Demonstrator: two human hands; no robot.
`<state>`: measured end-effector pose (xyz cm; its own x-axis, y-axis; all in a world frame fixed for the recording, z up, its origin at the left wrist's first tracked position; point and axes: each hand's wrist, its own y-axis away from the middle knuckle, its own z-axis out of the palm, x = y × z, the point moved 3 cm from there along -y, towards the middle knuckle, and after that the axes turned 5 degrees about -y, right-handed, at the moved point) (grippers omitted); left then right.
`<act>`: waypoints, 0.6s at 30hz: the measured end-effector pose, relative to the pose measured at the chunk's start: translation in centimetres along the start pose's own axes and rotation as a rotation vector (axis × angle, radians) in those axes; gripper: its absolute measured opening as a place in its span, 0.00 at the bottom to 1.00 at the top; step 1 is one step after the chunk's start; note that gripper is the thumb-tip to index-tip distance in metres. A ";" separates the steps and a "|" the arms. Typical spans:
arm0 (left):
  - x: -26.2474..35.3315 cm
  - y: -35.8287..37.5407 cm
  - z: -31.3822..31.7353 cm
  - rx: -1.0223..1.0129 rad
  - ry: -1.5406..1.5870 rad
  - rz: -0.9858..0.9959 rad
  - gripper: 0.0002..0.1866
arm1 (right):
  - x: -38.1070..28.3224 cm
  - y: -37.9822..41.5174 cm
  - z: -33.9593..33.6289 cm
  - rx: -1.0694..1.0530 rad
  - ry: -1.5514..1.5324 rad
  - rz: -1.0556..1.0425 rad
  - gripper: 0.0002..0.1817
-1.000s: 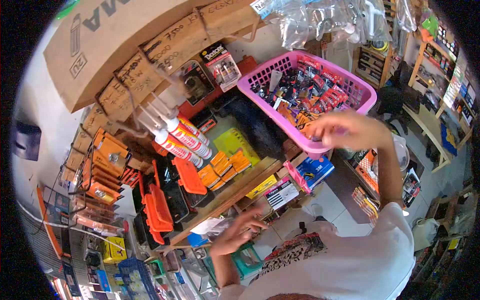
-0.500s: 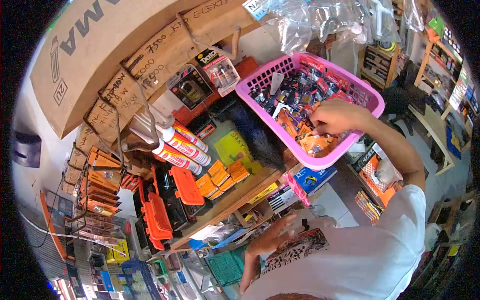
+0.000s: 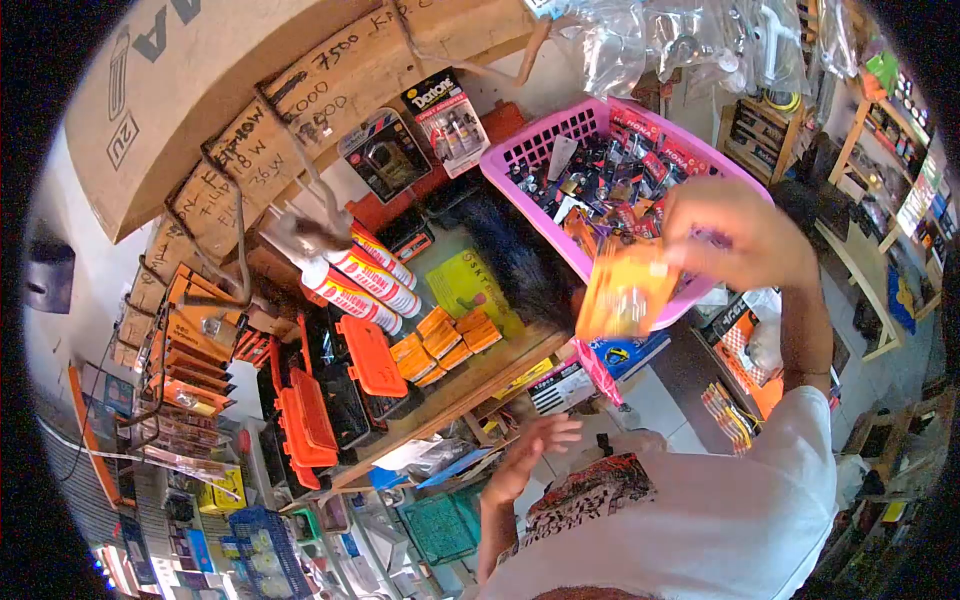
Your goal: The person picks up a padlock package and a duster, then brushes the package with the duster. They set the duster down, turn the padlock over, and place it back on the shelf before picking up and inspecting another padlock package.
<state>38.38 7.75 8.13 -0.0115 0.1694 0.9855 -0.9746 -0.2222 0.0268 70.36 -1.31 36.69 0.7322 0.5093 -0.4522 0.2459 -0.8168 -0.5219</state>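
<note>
My right hand, blurred by motion, is closed on the edge of an orange packet. The packet hangs over the near rim of a pink plastic basket; its print is too smeared to read. Heaped inside the basket are many small carded packs, mostly dark and red. Lower down, in front of my shirt, my left hand is raised with its fingers apart and nothing in it.
Silicone sealant tubes, small orange boxes and orange-lidded toolboxes stand on the wooden counter. Metal hooks jut from above at the left. Plastic-bagged fittings hang beyond the basket.
My right hand has lifted from inside the basket, bringing the orange packet up and toward the near rim. My left hand has risen slightly. The view has shifted a little.
</note>
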 end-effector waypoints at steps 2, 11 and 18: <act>1.1 -0.3 0.4 0.034 0.109 0.075 0.46 | -1.6 0.0 3.1 -0.092 -0.121 -0.115 0.10; 2.5 -0.6 4.6 -0.045 0.621 0.090 0.56 | -2.3 2.1 18.8 -0.329 -0.088 0.027 0.13; -0.6 3.3 4.3 0.095 0.943 -0.048 0.52 | -2.2 5.1 18.4 0.038 0.101 0.438 0.25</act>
<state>36.14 2.84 8.36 -0.1881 0.8768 0.4426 -0.9570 -0.2649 0.1182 58.35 -1.61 21.75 0.8207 0.0870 -0.5647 -0.1234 -0.9380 -0.3239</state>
